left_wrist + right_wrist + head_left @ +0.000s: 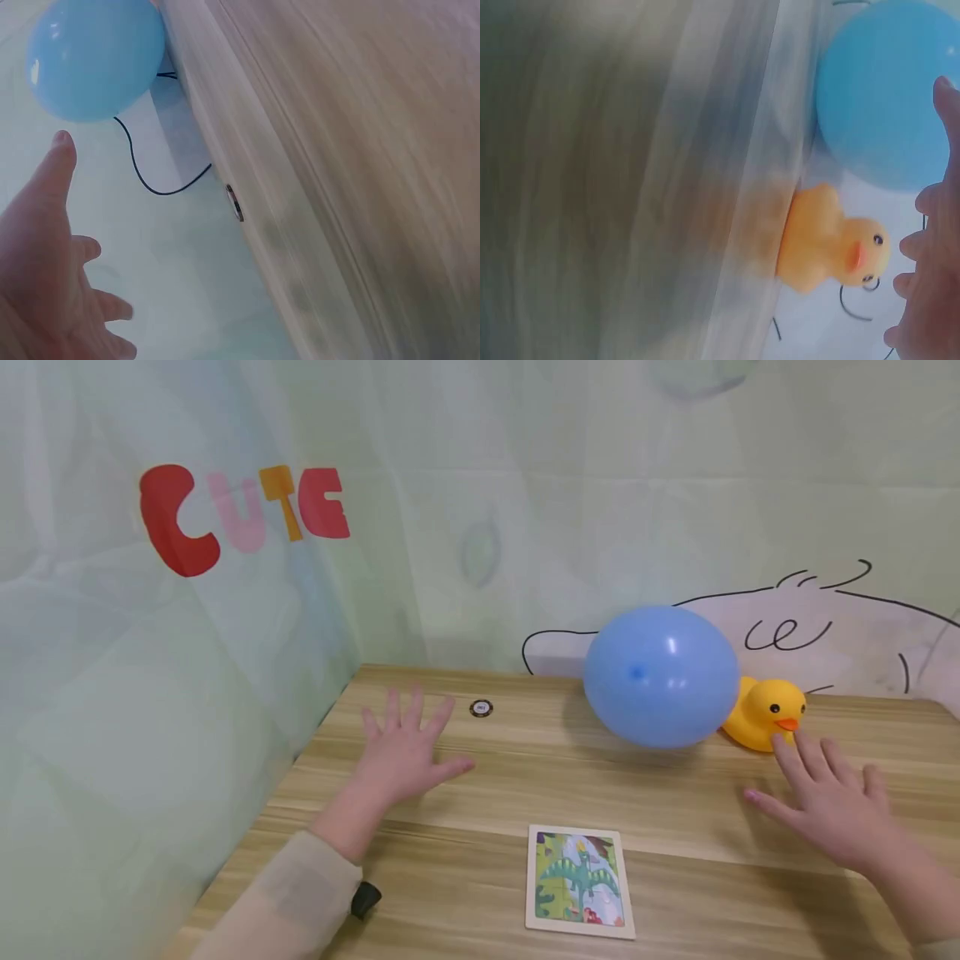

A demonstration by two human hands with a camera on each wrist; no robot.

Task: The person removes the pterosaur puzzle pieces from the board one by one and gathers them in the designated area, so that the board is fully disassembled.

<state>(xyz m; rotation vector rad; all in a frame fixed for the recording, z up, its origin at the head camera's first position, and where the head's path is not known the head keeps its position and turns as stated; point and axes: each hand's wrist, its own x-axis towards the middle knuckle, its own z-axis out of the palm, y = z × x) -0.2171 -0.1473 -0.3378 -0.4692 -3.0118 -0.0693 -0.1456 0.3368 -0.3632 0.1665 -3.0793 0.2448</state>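
Note:
My left hand is spread over the left part of the table with nothing in it, nearest to a small black-and-white round chip. On the right, my right hand has its fingers extended, likewise holding nothing; in the head view its fingertips overlap the lower edge of a yellow rubber duck. A blue balloon shows between the hands toward the back, partly covering the duck, with a shadow on the wood below it. The right wrist view shows the duck beside the balloon, apart from the fingers.
A framed dinosaur puzzle lies at the front middle of the wooden table. Printed cloth hangs behind and to the left, with CUTE lettering and a line-drawn figure. Something black shows at the left sleeve's cuff.

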